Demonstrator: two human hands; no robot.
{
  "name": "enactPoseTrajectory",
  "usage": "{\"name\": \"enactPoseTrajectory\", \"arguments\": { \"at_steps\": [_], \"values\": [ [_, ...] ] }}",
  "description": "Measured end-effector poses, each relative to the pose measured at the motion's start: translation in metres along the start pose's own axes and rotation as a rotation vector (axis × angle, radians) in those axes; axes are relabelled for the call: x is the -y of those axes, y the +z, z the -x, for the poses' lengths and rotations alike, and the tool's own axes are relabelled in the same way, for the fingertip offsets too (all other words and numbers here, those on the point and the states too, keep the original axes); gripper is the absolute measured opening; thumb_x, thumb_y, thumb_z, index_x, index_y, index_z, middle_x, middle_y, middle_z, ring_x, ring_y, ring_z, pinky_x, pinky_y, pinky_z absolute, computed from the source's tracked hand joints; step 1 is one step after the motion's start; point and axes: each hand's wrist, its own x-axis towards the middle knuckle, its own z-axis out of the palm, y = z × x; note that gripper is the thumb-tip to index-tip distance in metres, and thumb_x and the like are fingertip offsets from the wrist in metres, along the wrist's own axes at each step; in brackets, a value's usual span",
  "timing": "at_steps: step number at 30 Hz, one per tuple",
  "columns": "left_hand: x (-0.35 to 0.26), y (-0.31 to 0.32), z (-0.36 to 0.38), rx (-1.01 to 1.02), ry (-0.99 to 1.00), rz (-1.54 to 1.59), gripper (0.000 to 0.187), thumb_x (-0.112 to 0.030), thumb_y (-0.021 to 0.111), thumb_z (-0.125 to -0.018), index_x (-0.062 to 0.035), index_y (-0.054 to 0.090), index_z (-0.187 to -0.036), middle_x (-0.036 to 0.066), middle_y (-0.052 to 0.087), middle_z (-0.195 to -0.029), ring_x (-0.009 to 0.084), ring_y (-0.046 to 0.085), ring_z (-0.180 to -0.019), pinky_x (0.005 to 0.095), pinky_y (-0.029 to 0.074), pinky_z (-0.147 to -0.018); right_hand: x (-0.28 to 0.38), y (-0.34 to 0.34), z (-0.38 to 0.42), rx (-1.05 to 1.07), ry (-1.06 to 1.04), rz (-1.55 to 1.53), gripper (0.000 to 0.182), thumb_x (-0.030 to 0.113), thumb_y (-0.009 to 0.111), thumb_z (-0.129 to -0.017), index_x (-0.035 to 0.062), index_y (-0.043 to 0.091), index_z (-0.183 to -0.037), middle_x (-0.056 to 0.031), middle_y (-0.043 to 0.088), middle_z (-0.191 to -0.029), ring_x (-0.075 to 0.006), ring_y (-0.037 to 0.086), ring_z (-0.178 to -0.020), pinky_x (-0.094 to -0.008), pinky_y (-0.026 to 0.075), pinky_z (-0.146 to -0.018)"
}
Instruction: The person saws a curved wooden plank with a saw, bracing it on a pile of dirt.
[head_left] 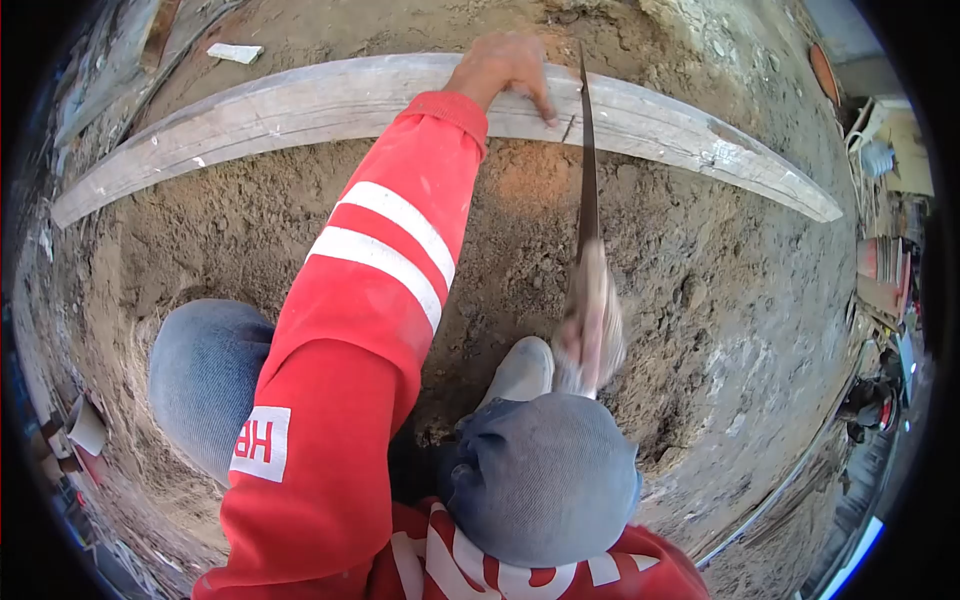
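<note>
A long, pale wooden plank (330, 103) lies across the dirt in front of me, appearing curved in this wide view. My left hand (503, 68) grips its far edge from above, with a finger reaching down over the top face. Just right of those fingers, a handsaw (588, 170) crosses the plank, its narrow blade pointing away from me. A short dark line shows on the wood close beside the blade. Wrapped around the saw's handle, my right hand (590, 345) is smeared by motion above my shoe.
Uneven soil (700, 300) surrounds my bent knees (545, 475) and light shoe (522, 370). A white scrap (235, 52) lies beyond the plank at left. A pale bucket (87, 427) stands at far left, and reddish stacked items (883, 262) line the right side.
</note>
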Motion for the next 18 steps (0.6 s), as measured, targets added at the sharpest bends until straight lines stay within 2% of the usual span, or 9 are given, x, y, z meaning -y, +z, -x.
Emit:
{"name": "enactPoseTrajectory", "arguments": {
  "at_steps": [4, 6, 7, 9, 13, 14, 16, 17, 18],
  "values": [
    [0.004, 0.014, -0.008, -0.040, 0.067, -0.005, 0.071, -0.051, 0.092, -0.052, -0.0097, 0.079, -0.108, 0.018, 0.076, -0.110, 0.0350, 0.073, -0.101, 0.0458, 0.057, -0.090, 0.038, -0.020, 0.007, 0.115, 0.255, -0.044, 0.051, 0.011, 0.058, -0.096, 0.0052, 0.053, -0.147, -0.0186, 0.063, -0.131, -0.0317, 0.063, -0.113, -0.0419, 0.051, -0.097],
    [-0.004, 0.017, 0.008, -0.240, 0.048, -0.013, 0.058, -0.052, 0.097, -0.049, -0.0074, 0.076, -0.079, 0.011, 0.077, -0.085, 0.0315, 0.075, -0.086, 0.0436, 0.059, -0.079, -0.025, 0.032, 0.004, -0.043, 0.369, -0.292, 0.052, 0.014, 0.061, -0.095, 0.0063, 0.055, -0.147, -0.0196, 0.064, -0.133, -0.0354, 0.064, -0.118, -0.0454, 0.052, -0.099],
    [-0.009, 0.020, 0.013, -0.252, 0.063, -0.028, 0.058, -0.052, 0.097, -0.049, -0.0074, 0.076, -0.079, 0.011, 0.077, -0.085, 0.0315, 0.075, -0.086, 0.0436, 0.059, -0.079, -0.025, 0.037, -0.060, -0.260, -0.232, -0.016, 0.044, 0.012, 0.059, -0.102, 0.0051, 0.058, -0.146, -0.0178, 0.066, -0.136, -0.0340, 0.065, -0.123, -0.0394, 0.048, -0.107],
    [-0.009, 0.018, 0.022, -0.241, -0.018, -0.002, 0.066, -0.052, 0.097, -0.050, -0.0073, 0.077, -0.095, 0.016, 0.078, -0.100, 0.0343, 0.074, -0.099, 0.0445, 0.058, -0.088, -0.024, 0.038, -0.098, -0.259, -0.256, -0.093, 0.045, 0.014, 0.059, -0.102, 0.0061, 0.059, -0.146, -0.0184, 0.064, -0.138, -0.0353, 0.063, -0.125, -0.0406, 0.047, -0.108],
    [-0.017, 0.006, 0.030, -0.230, -0.006, -0.011, 0.065, -0.052, 0.097, -0.050, -0.0069, 0.078, -0.093, 0.016, 0.078, -0.101, 0.0344, 0.075, -0.099, 0.0439, 0.058, -0.089, -0.016, 0.024, -0.079, -0.186, -0.080, -0.226, 0.044, 0.018, 0.059, -0.102, 0.0061, 0.059, -0.145, -0.0187, 0.060, -0.144, -0.0372, 0.061, -0.130, -0.0419, 0.046, -0.110],
    [-0.015, 0.006, 0.028, -0.179, -0.011, -0.018, 0.065, -0.051, 0.093, -0.054, -0.0094, 0.077, -0.102, 0.018, 0.076, -0.107, 0.0364, 0.073, -0.103, 0.0458, 0.057, -0.091, -0.031, 0.023, -0.050, -0.163, -0.054, -0.082, 0.044, 0.018, 0.058, -0.103, 0.0032, 0.059, -0.144, -0.0161, 0.063, -0.140, -0.0334, 0.062, -0.125, -0.0399, 0.048, -0.107],
    [-0.008, 0.008, 0.025, -0.118, -0.030, -0.022, 0.066, -0.049, 0.088, -0.058, -0.0120, 0.077, -0.112, 0.019, 0.075, -0.113, 0.0384, 0.071, -0.108, 0.0477, 0.057, -0.093, -0.003, 0.000, 0.005, -0.029, 0.140, -0.058, 0.044, 0.021, 0.057, -0.107, 0.0045, 0.054, -0.147, -0.0093, 0.066, -0.125, -0.0118, 0.066, -0.091, -0.0247, 0.056, -0.070],
    [-0.006, 0.011, 0.022, -0.145, -0.003, -0.016, 0.065, -0.051, 0.093, -0.054, -0.0087, 0.077, -0.101, 0.018, 0.076, -0.109, 0.0366, 0.073, -0.103, 0.0457, 0.058, -0.090, 0.008, -0.022, 0.032, 0.126, 0.232, 0.086, 0.046, 0.021, 0.061, -0.106, 0.0053, 0.051, -0.148, -0.0097, 0.067, -0.118, -0.0073, 0.067, -0.079, -0.0180, 0.051, -0.056],
    [-0.006, 0.014, 0.019, -0.176, 0.027, -0.010, 0.065, -0.053, 0.098, -0.050, -0.0054, 0.077, -0.090, 0.017, 0.078, -0.105, 0.0348, 0.075, -0.099, 0.0437, 0.059, -0.087, 0.019, -0.030, 0.071, -0.011, 0.505, -0.308, 0.048, 0.018, 0.062, -0.105, 0.0038, 0.050, -0.149, -0.0119, 0.068, -0.116, -0.0064, 0.065, -0.073, -0.0157, 0.049, -0.051]
  ]
}}
